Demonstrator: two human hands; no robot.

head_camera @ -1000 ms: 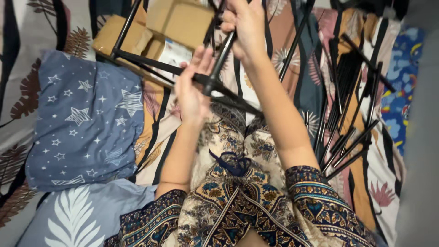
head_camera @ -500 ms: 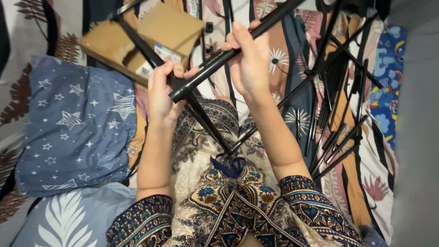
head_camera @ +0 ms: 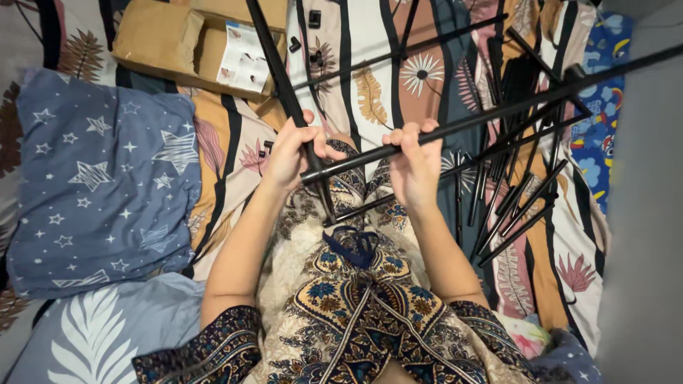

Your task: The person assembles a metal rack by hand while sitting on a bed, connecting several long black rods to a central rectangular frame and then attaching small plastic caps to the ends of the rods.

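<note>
**Desk:** Fingers (head_camera: 302,139) first: what are they doing?

**Photographer:** Both sets are wrapped shut on black metal. The left hand (head_camera: 288,156) clamps an upright black rod (head_camera: 274,64) that runs off toward 12 o'clock. The right hand (head_camera: 413,167) closes round a long black tube (head_camera: 498,114) that slants up toward 2 o'clock, its near end sitting just at the left hand's knuckles.

**Desk:** So which step is this?

**Photographer:** By my reading, a joining step in putting a metal frame together. The tube's end meets the rod right between the two hands, at the centre of the shot. Whether it is seated in a connector I cannot tell; the hands cover the joint.

**Desk:** And the next move?

**Photographer:** I would judge it calls for holding the rod steady and pressing the tube's end squarely home, with the far end kept from swinging.

**Desk:** Surroundings?

**Photographer:** The person sits on a bed with a striped floral sheet (head_camera: 384,71). Loose black rods (head_camera: 519,206) lie in a heap at 3 o'clock of the right hand. An open cardboard box (head_camera: 160,39) with a printed leaflet (head_camera: 243,57) lies at 11 o'clock, and a blue star-print pillow (head_camera: 99,185) at 9 o'clock, well apart from the hands.
</note>
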